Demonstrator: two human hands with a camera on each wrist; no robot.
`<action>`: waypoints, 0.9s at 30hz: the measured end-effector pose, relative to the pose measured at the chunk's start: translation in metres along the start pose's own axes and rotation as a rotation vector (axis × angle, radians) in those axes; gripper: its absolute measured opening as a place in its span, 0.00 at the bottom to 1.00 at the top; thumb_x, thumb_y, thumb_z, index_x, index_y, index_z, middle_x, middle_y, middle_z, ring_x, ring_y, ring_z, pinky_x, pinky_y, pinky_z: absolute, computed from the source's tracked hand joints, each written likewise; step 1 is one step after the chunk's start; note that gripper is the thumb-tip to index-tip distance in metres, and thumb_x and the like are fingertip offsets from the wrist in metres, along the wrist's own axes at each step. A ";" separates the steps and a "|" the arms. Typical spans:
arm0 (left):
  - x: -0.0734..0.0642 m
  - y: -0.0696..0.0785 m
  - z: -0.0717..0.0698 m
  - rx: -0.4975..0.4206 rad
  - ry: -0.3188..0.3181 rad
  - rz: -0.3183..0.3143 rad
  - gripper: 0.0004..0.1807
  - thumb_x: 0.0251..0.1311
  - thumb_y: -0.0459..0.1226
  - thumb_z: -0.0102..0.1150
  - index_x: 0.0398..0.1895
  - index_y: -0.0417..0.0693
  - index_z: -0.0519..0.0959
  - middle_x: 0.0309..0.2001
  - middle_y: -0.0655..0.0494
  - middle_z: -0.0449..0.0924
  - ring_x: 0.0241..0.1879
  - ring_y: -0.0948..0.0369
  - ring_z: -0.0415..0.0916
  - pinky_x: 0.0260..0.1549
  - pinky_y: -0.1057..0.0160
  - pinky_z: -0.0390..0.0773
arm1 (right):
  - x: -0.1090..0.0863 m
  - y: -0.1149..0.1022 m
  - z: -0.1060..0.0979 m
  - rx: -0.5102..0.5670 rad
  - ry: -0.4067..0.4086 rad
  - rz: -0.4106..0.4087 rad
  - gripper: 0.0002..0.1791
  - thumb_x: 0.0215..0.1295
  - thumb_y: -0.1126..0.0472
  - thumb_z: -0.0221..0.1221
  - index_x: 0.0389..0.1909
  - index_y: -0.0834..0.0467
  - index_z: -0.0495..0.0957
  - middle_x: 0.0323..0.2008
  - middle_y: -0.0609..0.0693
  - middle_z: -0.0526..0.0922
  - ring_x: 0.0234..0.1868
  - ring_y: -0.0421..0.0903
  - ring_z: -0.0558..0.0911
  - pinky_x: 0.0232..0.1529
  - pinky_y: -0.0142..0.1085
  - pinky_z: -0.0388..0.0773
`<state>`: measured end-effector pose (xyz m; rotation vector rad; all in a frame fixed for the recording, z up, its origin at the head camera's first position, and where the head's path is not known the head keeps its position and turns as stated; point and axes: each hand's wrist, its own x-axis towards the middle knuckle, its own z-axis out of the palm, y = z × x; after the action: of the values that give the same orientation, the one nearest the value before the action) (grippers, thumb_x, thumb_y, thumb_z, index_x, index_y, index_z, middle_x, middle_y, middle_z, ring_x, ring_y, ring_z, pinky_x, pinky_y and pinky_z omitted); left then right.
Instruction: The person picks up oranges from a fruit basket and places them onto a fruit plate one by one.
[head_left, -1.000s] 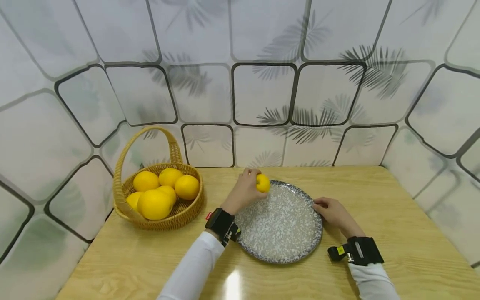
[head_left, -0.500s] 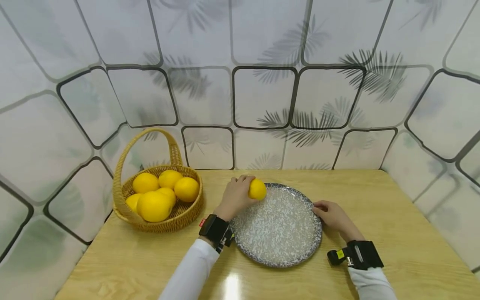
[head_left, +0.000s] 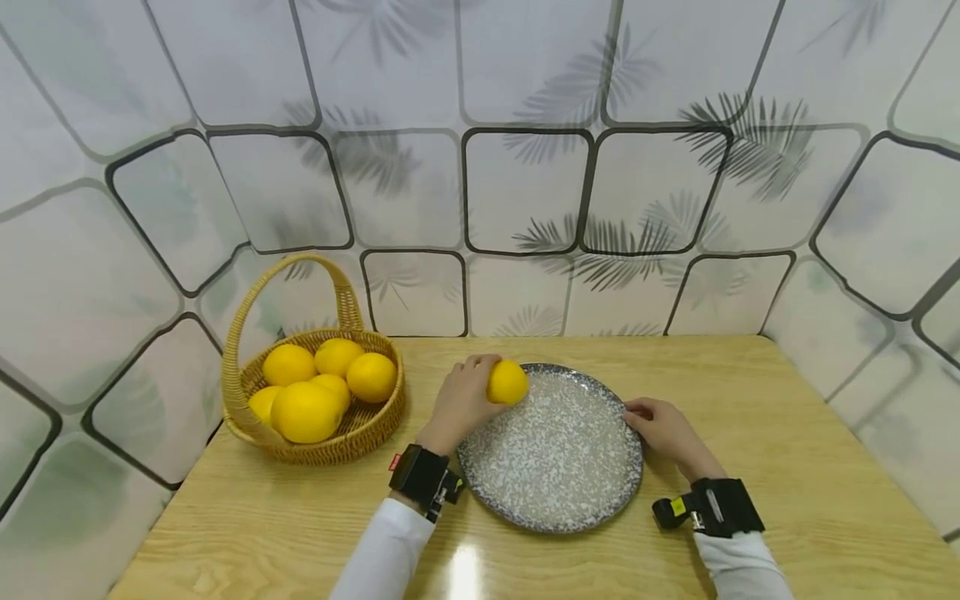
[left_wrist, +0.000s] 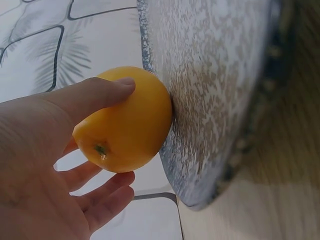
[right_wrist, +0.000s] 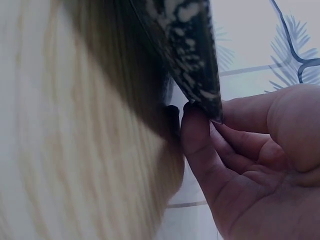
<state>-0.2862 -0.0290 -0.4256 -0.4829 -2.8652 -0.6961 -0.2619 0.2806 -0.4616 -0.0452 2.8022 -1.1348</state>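
My left hand (head_left: 462, 402) holds an orange (head_left: 507, 382) at the left part of the round speckled plate (head_left: 558, 467). In the left wrist view, the thumb lies across the orange (left_wrist: 127, 122), its stem end faces the camera, and the other fingers are partly behind and below it. There the fruit touches the plate surface (left_wrist: 210, 75). My right hand (head_left: 663, 431) pinches the plate's dark rim on the right. Seen from the right wrist, the thumb and a finger of that hand (right_wrist: 260, 160) close on the edge of the plate (right_wrist: 192, 55).
A wicker basket (head_left: 330, 452) with a tall handle stands left of the plate, holding several more oranges (head_left: 310, 412). Everything rests on a light wooden table (head_left: 757, 400). A patterned wall covering (head_left: 525, 192) rises behind and at both sides.
My left hand has moved left and slightly toward me with the orange. The plate's left edge has shifted a little left. My right hand keeps its place at the rim.
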 end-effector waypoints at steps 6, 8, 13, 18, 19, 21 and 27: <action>-0.010 -0.004 -0.003 -0.005 0.041 0.005 0.38 0.46 0.43 0.73 0.63 0.45 0.71 0.59 0.39 0.76 0.52 0.44 0.73 0.54 0.43 0.76 | 0.001 -0.003 0.003 0.015 -0.018 -0.001 0.24 0.71 0.58 0.50 0.59 0.72 0.72 0.56 0.73 0.77 0.55 0.64 0.75 0.56 0.58 0.74; -0.012 -0.005 -0.004 -0.001 0.055 0.015 0.38 0.46 0.43 0.73 0.63 0.46 0.72 0.59 0.39 0.76 0.52 0.44 0.73 0.53 0.42 0.76 | 0.000 -0.003 0.004 0.021 -0.016 0.004 0.24 0.71 0.59 0.50 0.59 0.72 0.72 0.56 0.73 0.77 0.55 0.64 0.75 0.56 0.58 0.74; -0.017 -0.008 -0.005 -0.004 0.058 -0.001 0.38 0.46 0.44 0.73 0.63 0.48 0.71 0.60 0.39 0.75 0.54 0.44 0.72 0.54 0.42 0.75 | 0.000 -0.005 0.004 0.027 -0.016 0.009 0.24 0.72 0.59 0.49 0.60 0.72 0.72 0.57 0.73 0.77 0.56 0.64 0.75 0.57 0.58 0.73; -0.021 -0.011 -0.007 -0.002 0.041 -0.017 0.39 0.45 0.43 0.73 0.65 0.49 0.70 0.61 0.40 0.75 0.56 0.44 0.71 0.55 0.43 0.73 | 0.000 -0.006 0.005 0.026 -0.032 0.017 0.24 0.72 0.59 0.49 0.60 0.71 0.72 0.58 0.73 0.76 0.57 0.64 0.74 0.58 0.59 0.73; -0.022 -0.011 -0.007 0.004 0.040 -0.016 0.39 0.45 0.43 0.73 0.65 0.49 0.70 0.61 0.40 0.75 0.56 0.44 0.71 0.55 0.43 0.73 | 0.000 -0.006 0.005 0.023 -0.032 0.018 0.24 0.72 0.59 0.49 0.60 0.71 0.71 0.58 0.73 0.76 0.57 0.65 0.74 0.58 0.59 0.73; -0.022 -0.012 -0.007 0.013 0.039 -0.015 0.40 0.44 0.42 0.74 0.65 0.48 0.70 0.61 0.40 0.74 0.57 0.44 0.71 0.56 0.42 0.73 | -0.001 -0.007 0.004 0.017 -0.032 0.017 0.24 0.72 0.58 0.49 0.61 0.71 0.71 0.59 0.74 0.75 0.58 0.65 0.73 0.59 0.60 0.72; -0.023 -0.013 -0.011 0.020 0.011 -0.029 0.41 0.44 0.43 0.74 0.65 0.46 0.70 0.61 0.40 0.75 0.57 0.44 0.71 0.58 0.42 0.71 | -0.001 -0.007 0.004 0.005 -0.033 0.010 0.24 0.72 0.58 0.49 0.61 0.72 0.71 0.59 0.74 0.75 0.58 0.66 0.73 0.59 0.61 0.72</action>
<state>-0.2686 -0.0512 -0.4261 -0.4335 -2.8713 -0.6717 -0.2610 0.2728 -0.4590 -0.0490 2.7677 -1.1289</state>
